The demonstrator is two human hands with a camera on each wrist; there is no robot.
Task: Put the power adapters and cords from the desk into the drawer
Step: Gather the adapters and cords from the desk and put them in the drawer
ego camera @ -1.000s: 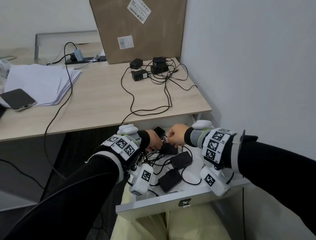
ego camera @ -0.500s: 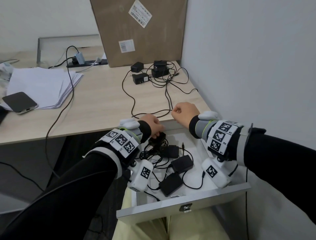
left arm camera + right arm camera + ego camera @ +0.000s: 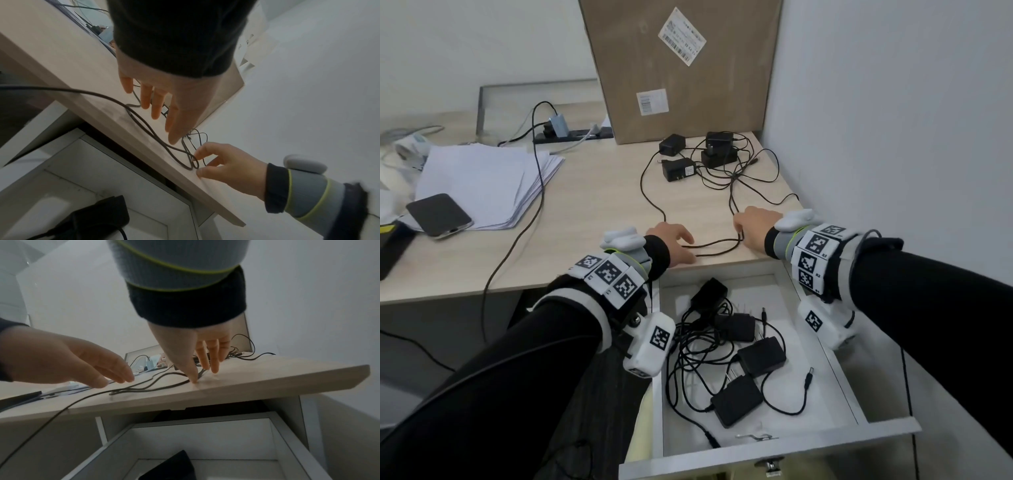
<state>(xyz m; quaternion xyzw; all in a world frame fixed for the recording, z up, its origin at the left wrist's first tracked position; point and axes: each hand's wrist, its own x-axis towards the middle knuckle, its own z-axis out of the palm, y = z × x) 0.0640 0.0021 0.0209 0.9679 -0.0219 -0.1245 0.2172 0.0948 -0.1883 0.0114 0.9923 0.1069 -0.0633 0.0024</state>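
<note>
On the far left of the desk (image 3: 592, 202) lie a phone (image 3: 439, 214) and a stack of papers (image 3: 482, 178). The left hand (image 3: 674, 245) hovers flat at the desk's front edge, fingers straight, holding nothing. Just right of it a looped cord (image 3: 717, 247) lies on the desktop, running back to three power adapters (image 3: 678, 169) near the cardboard box (image 3: 681, 68). The right hand (image 3: 753, 228) rests on the loop's right end, fingers (image 3: 200, 153) curled at the cord (whether it actually pinches the cord cannot be determined). Below, the open drawer (image 3: 767, 457) holds four adapters (image 3: 736, 399) with tangled cords.
</note>
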